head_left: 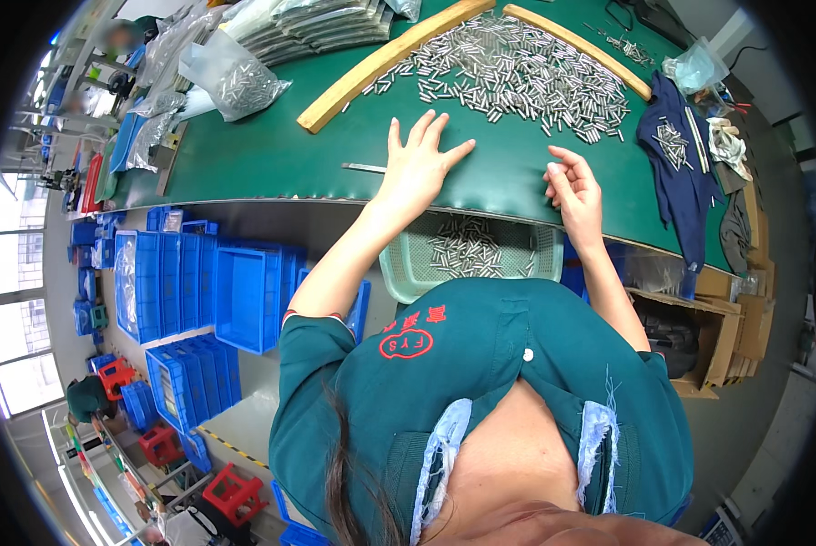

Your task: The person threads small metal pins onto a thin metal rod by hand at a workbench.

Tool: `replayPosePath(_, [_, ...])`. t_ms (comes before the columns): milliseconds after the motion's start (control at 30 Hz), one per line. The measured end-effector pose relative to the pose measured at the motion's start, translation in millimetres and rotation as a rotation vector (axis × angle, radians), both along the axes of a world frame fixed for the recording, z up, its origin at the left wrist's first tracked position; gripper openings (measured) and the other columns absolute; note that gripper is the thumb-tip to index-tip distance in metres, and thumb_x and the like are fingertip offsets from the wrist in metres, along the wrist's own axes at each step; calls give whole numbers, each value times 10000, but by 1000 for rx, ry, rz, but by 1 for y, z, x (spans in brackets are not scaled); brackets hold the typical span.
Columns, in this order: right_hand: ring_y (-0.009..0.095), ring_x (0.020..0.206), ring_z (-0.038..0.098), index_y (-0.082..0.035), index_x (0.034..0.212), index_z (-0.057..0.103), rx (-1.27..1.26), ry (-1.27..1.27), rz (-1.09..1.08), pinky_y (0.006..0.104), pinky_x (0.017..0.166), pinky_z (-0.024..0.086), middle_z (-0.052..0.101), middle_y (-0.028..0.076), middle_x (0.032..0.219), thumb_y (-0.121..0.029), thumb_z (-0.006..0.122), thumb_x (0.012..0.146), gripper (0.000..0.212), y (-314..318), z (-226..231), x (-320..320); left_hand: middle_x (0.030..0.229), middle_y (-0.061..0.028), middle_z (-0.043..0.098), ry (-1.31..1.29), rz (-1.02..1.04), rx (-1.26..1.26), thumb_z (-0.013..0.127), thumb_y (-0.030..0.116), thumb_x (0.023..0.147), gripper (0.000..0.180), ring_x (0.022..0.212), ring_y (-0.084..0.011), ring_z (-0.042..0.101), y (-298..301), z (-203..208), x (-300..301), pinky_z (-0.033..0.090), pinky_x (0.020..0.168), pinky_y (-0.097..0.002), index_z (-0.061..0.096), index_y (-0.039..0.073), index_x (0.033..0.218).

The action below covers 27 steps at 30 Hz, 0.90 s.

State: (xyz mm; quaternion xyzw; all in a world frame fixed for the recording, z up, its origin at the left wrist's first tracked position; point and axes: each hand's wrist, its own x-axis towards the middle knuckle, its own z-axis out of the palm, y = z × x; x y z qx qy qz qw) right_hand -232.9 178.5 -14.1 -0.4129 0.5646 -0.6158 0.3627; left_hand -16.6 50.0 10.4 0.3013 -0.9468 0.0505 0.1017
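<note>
Small shiny metal pins (pixel 544 77) lie in a wide heap on the green table (pixel 271 155), between two wooden strips (pixel 399 59). My left hand (pixel 417 168) rests near the table's front edge with its fingers spread, palm down, holding nothing. Beside its wrist lies a thin flat metal strip (pixel 360 167). To the right, my right hand (pixel 576 193) is just in front of the heap, fingers curled toward the thumb; whatever is between the fingertips is too small to make out. Below the table edge, a pale green plastic basket (pixel 397 273) holds more pins.
A clear bag of pins (pixel 239 77) and stacked plastic packs (pixel 312 27) are at the back left. Dark blue cloth (pixel 676 182) with some pins lies on the right. Blue crates (pixel 248 296) stand at lower left, a cardboard box (pixel 722 341) at lower right.
</note>
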Motion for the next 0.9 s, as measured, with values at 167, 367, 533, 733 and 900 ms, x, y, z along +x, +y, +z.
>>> replayPosePath(167, [30, 661, 501, -56, 1216, 549, 11, -1, 6, 166, 547, 374, 588, -14, 854, -152, 564, 940, 293, 1, -1, 0, 1394, -149, 393, -42, 16, 81, 495, -38, 781, 601, 1352, -312, 307, -5, -9, -2, 210, 1057, -651, 561, 295, 1277])
replayPosePath(367, [28, 659, 502, -53, 1217, 548, 3, 12, 4, 167, 547, 375, 591, -14, 855, -156, 566, 939, 297, 1, -1, -2, 1397, -145, 394, -1, -17, 78, 500, -32, 784, 586, 1358, -312, 300, 13, 7, 7, 205, 1059, -651, 570, 295, 1266])
replayPosePath(533, [29, 658, 502, -50, 1216, 547, -8, 9, 15, 168, 545, 374, 591, -10, 857, -153, 566, 939, 295, -2, 0, -3, 1403, -142, 388, -82, -10, 66, 518, -24, 778, 579, 1364, -312, 292, 21, 1, 15, 201, 1061, -649, 573, 291, 1261])
replayPosePath(733, [30, 659, 499, -63, 1219, 548, 11, 11, -6, 163, 546, 370, 583, -11, 855, -152, 572, 937, 296, -2, -1, -1, 1308, -65, 487, 167, 111, -44, 605, 114, 826, 434, 1291, -272, 404, -26, 24, 42, 271, 1015, -643, 571, 242, 1240])
replayPosePath(900, [28, 654, 501, -60, 1225, 545, -1, -1, -7, 160, 538, 370, 581, -9, 846, -154, 574, 936, 305, 0, -5, -1, 1109, -124, 637, 859, 444, 200, 654, 259, 843, 183, 1093, -258, 574, -100, 33, 152, 415, 955, -346, 729, 100, 895])
